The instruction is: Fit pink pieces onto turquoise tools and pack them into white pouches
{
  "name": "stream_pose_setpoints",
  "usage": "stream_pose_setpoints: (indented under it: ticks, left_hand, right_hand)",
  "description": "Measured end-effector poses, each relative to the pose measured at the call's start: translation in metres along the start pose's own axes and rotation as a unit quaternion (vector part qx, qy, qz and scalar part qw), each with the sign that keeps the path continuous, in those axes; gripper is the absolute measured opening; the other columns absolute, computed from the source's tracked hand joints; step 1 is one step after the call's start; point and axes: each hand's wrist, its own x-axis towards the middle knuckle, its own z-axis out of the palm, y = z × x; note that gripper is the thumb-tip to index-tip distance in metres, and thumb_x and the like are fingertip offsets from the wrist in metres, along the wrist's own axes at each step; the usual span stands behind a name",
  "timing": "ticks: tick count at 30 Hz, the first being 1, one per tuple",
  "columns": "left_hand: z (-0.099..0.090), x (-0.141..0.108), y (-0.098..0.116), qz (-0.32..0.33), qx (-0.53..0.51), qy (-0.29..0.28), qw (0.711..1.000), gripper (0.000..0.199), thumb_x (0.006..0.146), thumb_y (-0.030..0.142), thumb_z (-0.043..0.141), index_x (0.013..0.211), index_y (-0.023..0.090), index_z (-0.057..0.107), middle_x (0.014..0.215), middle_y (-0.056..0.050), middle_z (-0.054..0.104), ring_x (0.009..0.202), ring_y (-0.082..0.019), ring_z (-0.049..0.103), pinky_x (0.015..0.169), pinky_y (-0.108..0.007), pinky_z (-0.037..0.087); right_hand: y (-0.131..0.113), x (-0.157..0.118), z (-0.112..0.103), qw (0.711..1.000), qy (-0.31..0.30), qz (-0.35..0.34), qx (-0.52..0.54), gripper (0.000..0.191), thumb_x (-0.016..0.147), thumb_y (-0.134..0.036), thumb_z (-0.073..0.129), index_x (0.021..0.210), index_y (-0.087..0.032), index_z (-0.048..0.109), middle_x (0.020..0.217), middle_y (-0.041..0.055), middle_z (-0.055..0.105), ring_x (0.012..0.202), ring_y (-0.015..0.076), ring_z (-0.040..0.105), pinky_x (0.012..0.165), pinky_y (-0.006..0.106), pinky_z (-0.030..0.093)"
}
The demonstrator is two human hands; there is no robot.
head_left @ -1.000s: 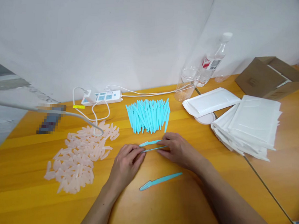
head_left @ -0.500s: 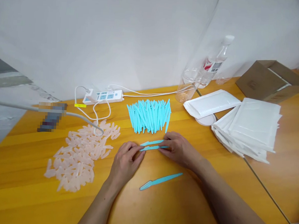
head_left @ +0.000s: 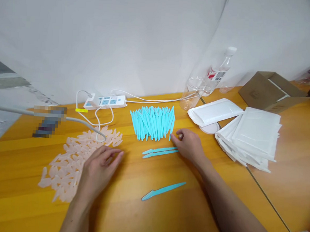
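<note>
The left hand (head_left: 99, 168) lay open, empty, beside the pale pink plastic caps (head_left: 76, 160). The right hand (head_left: 188, 144), fingers loosely apart, touched 2 turquoise plastic blades (head_left: 159, 152) on the table (head_left: 138, 220).

You get bright, even light from above; soft shadows under your arms. The edges bow, the corners darken, and a pixelated patch (head_left: 49, 122) sits far left.

We've only got one view here, a head cam looking forward and down over the near edge of the orange table (head_left: 191, 216), facing the white wall (head_left: 123, 40) at its far edge. It's pretty close, with both forearms coming in from the bottom of the frame.
</note>
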Motion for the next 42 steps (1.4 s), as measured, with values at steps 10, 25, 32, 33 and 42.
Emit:
stream_pose_setpoints:
  ticks: [10, 25, 32, 33, 42]
  left_hand:
    - [-0.031, -0.010, -0.058, -0.097, 0.075, -0.134, 0.983, 0.038, 0.086, 0.061, 0.059, 0.101, 0.031, 0.077, 0.098, -0.001, 0.072, 0.084, -0.019, 0.068, 0.072, -0.029, 0.051]
    - [-0.020, -0.007, -0.035, -0.033, -0.055, -0.113, 0.992, 0.027, 0.091, 0.048, 0.060, 0.098, 0.026, 0.074, 0.106, -0.005, 0.073, 0.096, -0.021, 0.066, 0.086, -0.030, 0.052]
    - [0.010, -0.011, 0.019, -0.159, -0.306, -0.127, 0.930, 0.028, 0.084, 0.043, 0.072, 0.100, 0.021, 0.077, 0.088, -0.004, 0.077, 0.075, -0.015, 0.070, 0.069, -0.023, 0.057]
    - [0.013, -0.011, 0.023, -0.152, -0.317, -0.117, 0.929, 0.025, 0.083, 0.041, 0.073, 0.098, 0.022, 0.079, 0.092, -0.005, 0.077, 0.081, -0.016, 0.071, 0.074, -0.023, 0.057]
    - [0.022, -0.012, 0.024, -0.138, -0.332, -0.078, 0.930, 0.018, 0.084, 0.035, 0.074, 0.097, 0.024, 0.080, 0.099, -0.005, 0.078, 0.085, -0.016, 0.072, 0.078, -0.024, 0.059]
  right_hand:
    - [0.013, 0.044, -0.017, 0.986, -0.065, 0.152, -0.007, 0.019, 0.074, -0.032, 0.064, 0.068, -0.015, 0.071, 0.070, 0.0119, 0.073, 0.074, 0.0277, 0.068, 0.063, 0.032, 0.044]
    - [0.030, -0.014, -0.050, 0.834, -0.376, 0.008, 0.403, 0.039, 0.090, -0.053, 0.064, 0.101, -0.015, 0.066, 0.070, -0.0036, 0.049, 0.057, 0.0072, 0.036, 0.051, 0.022, 0.028]
    - [0.017, -0.021, -0.033, 0.817, -0.435, 0.008, 0.379, 0.043, 0.093, -0.057, 0.058, 0.104, -0.016, 0.064, 0.065, -0.0068, 0.041, 0.051, 0.0059, 0.028, 0.045, 0.021, 0.021]
    - [0.016, -0.021, -0.032, 0.817, -0.435, 0.007, 0.377, 0.043, 0.093, -0.057, 0.057, 0.105, -0.016, 0.064, 0.065, -0.0069, 0.041, 0.051, 0.0059, 0.028, 0.044, 0.021, 0.021]
    - [0.016, -0.020, -0.032, 0.831, -0.423, -0.005, 0.361, 0.042, 0.094, -0.056, 0.056, 0.101, -0.015, 0.066, 0.064, -0.0063, 0.039, 0.051, 0.0060, 0.028, 0.044, 0.020, 0.023]
